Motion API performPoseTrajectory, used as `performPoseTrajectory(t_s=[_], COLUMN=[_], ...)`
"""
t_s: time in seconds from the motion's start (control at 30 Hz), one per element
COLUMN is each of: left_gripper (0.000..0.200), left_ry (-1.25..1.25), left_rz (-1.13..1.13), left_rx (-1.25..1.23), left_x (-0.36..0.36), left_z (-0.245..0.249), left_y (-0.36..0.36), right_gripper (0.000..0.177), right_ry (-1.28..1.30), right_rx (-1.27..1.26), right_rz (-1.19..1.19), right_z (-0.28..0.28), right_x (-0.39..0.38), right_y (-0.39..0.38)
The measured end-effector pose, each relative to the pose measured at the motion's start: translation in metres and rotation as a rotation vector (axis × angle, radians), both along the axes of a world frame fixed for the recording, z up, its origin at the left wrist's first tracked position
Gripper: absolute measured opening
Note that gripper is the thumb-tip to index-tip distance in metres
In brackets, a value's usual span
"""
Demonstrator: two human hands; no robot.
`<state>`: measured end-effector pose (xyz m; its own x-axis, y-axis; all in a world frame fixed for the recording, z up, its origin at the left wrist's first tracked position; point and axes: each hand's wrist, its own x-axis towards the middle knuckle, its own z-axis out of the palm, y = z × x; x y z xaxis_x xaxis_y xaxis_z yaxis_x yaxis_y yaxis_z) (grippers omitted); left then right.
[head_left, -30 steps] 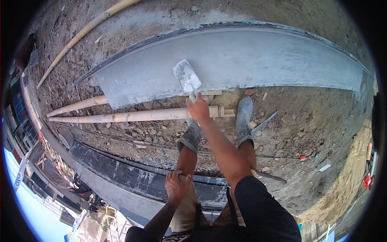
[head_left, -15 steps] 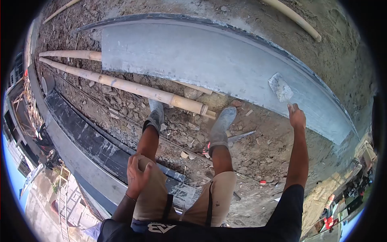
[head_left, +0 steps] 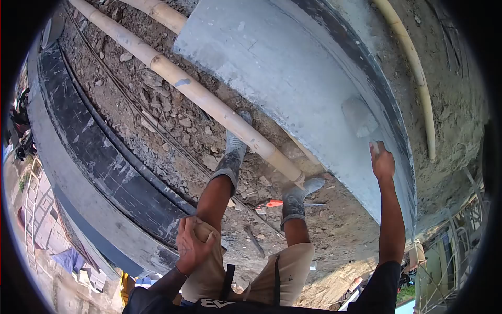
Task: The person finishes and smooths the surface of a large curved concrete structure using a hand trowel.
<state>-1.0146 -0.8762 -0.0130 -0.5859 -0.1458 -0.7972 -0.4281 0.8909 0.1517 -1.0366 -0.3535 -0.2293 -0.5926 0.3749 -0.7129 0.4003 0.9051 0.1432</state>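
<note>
My right hand (head_left: 383,161) is closed around the handle of a trowel (head_left: 360,116). Grey cement coats its blade, which lies against the smooth grey slab (head_left: 293,89) near the raised dark edge. Most of the handle is hidden by my fingers. My left hand (head_left: 193,245) rests over my bent knee, thumb apart from the fingers, with no tool in it. Both of my boots (head_left: 238,138) are dusted grey and stand by a long bamboo pole (head_left: 198,97) in front of the slab.
A second bamboo pole (head_left: 157,14) runs under the slab's left end. Another pole (head_left: 413,63) lies on the soil beyond it. Broken stones (head_left: 157,89) cover the ground. An orange-handled tool (head_left: 274,203) lies by my boot. A long dark panel (head_left: 99,141) stretches along the left.
My view has turned, so the slab and poles slant more steeply. The trowel has moved across the slab toward its raised edge. My left hand stays on my knee.
</note>
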Motion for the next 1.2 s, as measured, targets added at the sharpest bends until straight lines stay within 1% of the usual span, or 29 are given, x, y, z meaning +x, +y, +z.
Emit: performPoseTrajectory(t_s=[0.1,0.23,0.27,0.33,0.37,0.4,0.43,0.5,0.53,0.6,0.67,0.7,0.73,0.77,0.83,0.87,0.9,0.97,1.1,1.13,1.17,1.2], left_gripper=[0.043,0.043,0.043,0.043,0.044,0.045,0.045,0.045,0.045,0.044,0.044,0.044,0.045,0.045,0.045,0.044,0.044,0.044,0.041,0.041,0.041,0.041], left_ry=[0.011,0.006,-0.006,0.009,0.012,-0.023,-0.025,-0.060,-0.064,-0.007,-0.017,-0.037,-0.061,-0.069,-0.051,-0.029,-0.026,0.054,0.118,0.126,0.107,0.112], left_rz=[0.096,0.169,0.214,0.238,0.245,0.275,0.279,0.267,0.274,0.289,0.302,0.299,0.304,0.308,0.312,0.290,0.286,0.270,0.205,0.171,0.132,0.084], left_rx=[0.094,0.105,0.119,0.130,0.143,0.128,0.135,0.105,0.124,0.145,0.148,0.141,0.120,0.128,0.105,0.110,0.108,0.119,0.030,-0.015,-0.068,-0.103], left_x=[-0.017,-0.029,-0.033,-0.031,-0.030,-0.032,-0.033,-0.033,-0.030,-0.018,-0.012,-0.007,-0.002,0.002,0.011,0.018,0.022,0.031,0.060,0.067,0.092,0.102], left_z=[-0.005,-0.008,-0.008,-0.010,-0.011,-0.010,-0.009,-0.008,-0.008,-0.010,-0.011,-0.009,-0.009,-0.007,-0.007,-0.008,-0.009,-0.006,-0.005,-0.008,-0.010,-0.015], left_y=[-0.026,-0.042,-0.044,-0.051,-0.053,-0.052,-0.053,-0.053,-0.052,-0.049,-0.046,-0.043,-0.040,-0.036,-0.029,-0.025,-0.020,-0.006,0.032,0.042,0.070,0.079], right_gripper=[0.046,0.050,0.053,0.054,0.052,0.048,0.044,0.045,0.045,0.045,0.044,0.044,0.042,0.041,0.044,0.047,0.048,0.049,0.052,0.052,0.053,0.053], right_ry=[0.013,0.124,0.103,0.270,0.317,0.290,0.336,0.386,0.396,0.336,0.321,0.359,0.403,0.486,0.363,0.273,0.336,0.355,0.203,0.222,0.215,0.204], right_rx=[-0.017,-0.120,-0.145,-0.229,-0.284,-0.305,-0.330,-0.438,-0.492,-0.582,-0.615,-0.687,-0.777,-0.742,-0.617,-0.507,-0.451,-0.352,-0.112,-0.102,-0.099,-0.093], right_rz=[-0.018,-0.059,-0.031,0.002,-0.017,-0.042,-0.103,-0.153,-0.162,-0.199,-0.208,-0.233,-0.242,-0.182,-0.182,-0.184,-0.103,-0.008,0.080,0.098,0.110,0.115], right_z=[-0.003,-0.023,-0.027,-0.042,-0.037,-0.026,-0.013,0.001,0.003,0.010,0.004,0.002,0.000,0.001,0.020,0.029,0.030,0.047,0.060,0.059,0.060,0.059], right_x=[-0.087,-0.205,-0.247,-0.332,-0.375,-0.413,-0.436,-0.443,-0.436,-0.394,-0.326,-0.281,-0.233,-0.185,-0.102,-0.063,-0.017,0.052,0.152,0.166,0.198,0.212], right_y=[-0.074,-0.181,-0.215,-0.289,-0.329,-0.368,-0.404,-0.456,-0.472,-0.480,-0.465,-0.447,-0.421,-0.393,-0.327,-0.293,-0.254,-0.179,-0.039,-0.002,0.047,0.072])
